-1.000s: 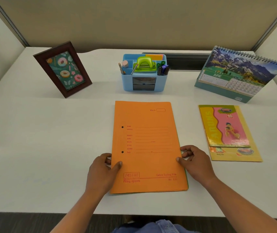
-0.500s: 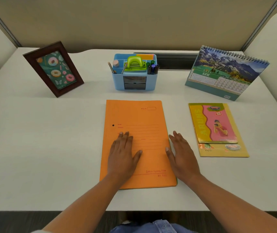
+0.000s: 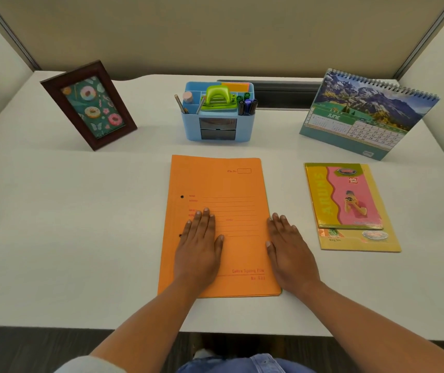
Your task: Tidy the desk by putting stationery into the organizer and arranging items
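The left hand (image 3: 200, 249) lies flat, palm down, fingers together and extended, on the left half of the orange folder (image 3: 219, 224). The right hand (image 3: 289, 251) also lies flat and open, palm down, along the folder's right edge, partly on the folder and partly on the desk (image 3: 67, 224). Neither hand grips anything; the two are apart, with bare folder between them.

The folder lies closed in the near middle of the white desk, its long side running near to far, with red print on its cover and two holes by its left edge.

Just beyond the folder's far edge stands the blue organizer (image 3: 218, 130), apart from it. A green punch (image 3: 218, 97) sits on top in the middle, pencils (image 3: 180, 103) stand in the left compartment and dark markers (image 3: 247, 105) in the right; orange notes (image 3: 235, 86) show at the back.

To the right of the folder, well apart, two booklets (image 3: 350, 205) lie stacked, the smaller on the larger. Far right stands a calendar (image 3: 366, 114) open at June. Far left, a picture frame (image 3: 90, 105) stands tilted back.
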The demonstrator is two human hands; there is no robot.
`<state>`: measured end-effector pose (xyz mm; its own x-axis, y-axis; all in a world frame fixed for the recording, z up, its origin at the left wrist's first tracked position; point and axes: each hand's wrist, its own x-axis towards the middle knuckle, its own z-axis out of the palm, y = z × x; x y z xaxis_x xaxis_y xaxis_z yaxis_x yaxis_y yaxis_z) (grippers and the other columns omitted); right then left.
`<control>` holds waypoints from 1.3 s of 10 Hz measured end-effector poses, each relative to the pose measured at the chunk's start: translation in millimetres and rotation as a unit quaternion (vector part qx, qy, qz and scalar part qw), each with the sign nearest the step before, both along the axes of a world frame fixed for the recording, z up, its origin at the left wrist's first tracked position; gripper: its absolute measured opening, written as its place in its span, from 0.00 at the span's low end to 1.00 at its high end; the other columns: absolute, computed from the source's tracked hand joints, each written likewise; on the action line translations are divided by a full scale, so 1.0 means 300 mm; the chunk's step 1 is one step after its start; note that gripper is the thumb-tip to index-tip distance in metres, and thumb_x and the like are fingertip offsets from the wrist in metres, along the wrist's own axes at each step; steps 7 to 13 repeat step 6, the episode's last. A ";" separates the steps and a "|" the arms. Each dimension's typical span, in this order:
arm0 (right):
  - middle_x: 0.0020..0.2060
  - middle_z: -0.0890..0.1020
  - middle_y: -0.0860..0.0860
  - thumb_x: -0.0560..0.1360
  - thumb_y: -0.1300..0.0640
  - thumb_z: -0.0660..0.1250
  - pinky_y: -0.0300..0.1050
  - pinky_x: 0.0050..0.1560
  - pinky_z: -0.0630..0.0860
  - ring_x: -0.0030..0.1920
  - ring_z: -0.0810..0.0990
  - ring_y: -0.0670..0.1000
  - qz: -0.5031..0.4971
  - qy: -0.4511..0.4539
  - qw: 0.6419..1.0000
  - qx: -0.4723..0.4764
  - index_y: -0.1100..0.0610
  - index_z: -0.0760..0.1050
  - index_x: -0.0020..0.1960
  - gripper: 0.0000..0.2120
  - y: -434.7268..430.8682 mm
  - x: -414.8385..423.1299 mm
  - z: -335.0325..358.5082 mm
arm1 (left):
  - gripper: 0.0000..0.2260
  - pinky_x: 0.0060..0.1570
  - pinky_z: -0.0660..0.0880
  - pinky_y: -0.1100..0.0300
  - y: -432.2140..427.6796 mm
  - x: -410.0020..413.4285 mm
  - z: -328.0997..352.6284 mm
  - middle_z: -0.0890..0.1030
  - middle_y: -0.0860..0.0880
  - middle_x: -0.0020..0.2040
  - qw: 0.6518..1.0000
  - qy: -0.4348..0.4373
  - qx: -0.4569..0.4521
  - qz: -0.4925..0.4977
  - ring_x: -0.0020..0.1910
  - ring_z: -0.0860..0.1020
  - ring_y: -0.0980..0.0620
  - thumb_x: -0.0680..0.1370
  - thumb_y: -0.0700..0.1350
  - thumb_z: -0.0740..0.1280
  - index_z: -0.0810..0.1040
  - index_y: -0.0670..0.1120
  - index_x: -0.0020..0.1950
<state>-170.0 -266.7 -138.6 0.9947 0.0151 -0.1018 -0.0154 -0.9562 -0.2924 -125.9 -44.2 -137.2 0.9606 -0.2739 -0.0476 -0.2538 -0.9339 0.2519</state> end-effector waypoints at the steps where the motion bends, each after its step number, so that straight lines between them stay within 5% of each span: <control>1: 0.78 0.49 0.46 0.79 0.42 0.36 0.40 0.75 0.37 0.76 0.41 0.43 -0.003 -0.003 1.000 0.004 0.53 0.47 0.79 0.32 0.002 0.003 -0.002 | 0.33 0.74 0.39 0.56 -0.002 -0.004 0.002 0.50 0.49 0.80 1.000 0.002 0.006 0.006 0.78 0.47 0.52 0.79 0.61 0.38 0.51 0.44 0.79; 4: 0.77 0.48 0.44 0.79 0.40 0.37 0.39 0.74 0.41 0.76 0.43 0.42 -0.019 -0.014 0.999 0.023 0.52 0.46 0.79 0.31 -0.001 0.020 0.006 | 0.34 0.74 0.36 0.58 -0.029 0.029 0.024 0.43 0.50 0.80 1.000 0.010 -0.008 0.008 0.77 0.39 0.56 0.77 0.61 0.33 0.45 0.46 0.79; 6: 0.77 0.48 0.46 0.80 0.42 0.39 0.44 0.77 0.46 0.77 0.45 0.45 -0.019 -0.063 0.997 0.030 0.55 0.50 0.79 0.31 0.000 0.149 0.107 | 0.29 0.75 0.40 0.56 -0.055 0.144 0.106 0.46 0.48 0.80 0.999 -0.051 -0.003 -0.008 0.78 0.42 0.53 0.81 0.57 0.38 0.48 0.44 0.79; 13: 0.77 0.48 0.46 0.80 0.42 0.39 0.44 0.77 0.46 0.77 0.45 0.45 -0.019 -0.063 0.997 0.030 0.55 0.50 0.79 0.31 0.000 0.149 0.107 | 0.29 0.75 0.40 0.56 -0.055 0.144 0.106 0.46 0.48 0.80 0.999 -0.051 -0.003 -0.008 0.78 0.42 0.53 0.81 0.57 0.38 0.48 0.44 0.79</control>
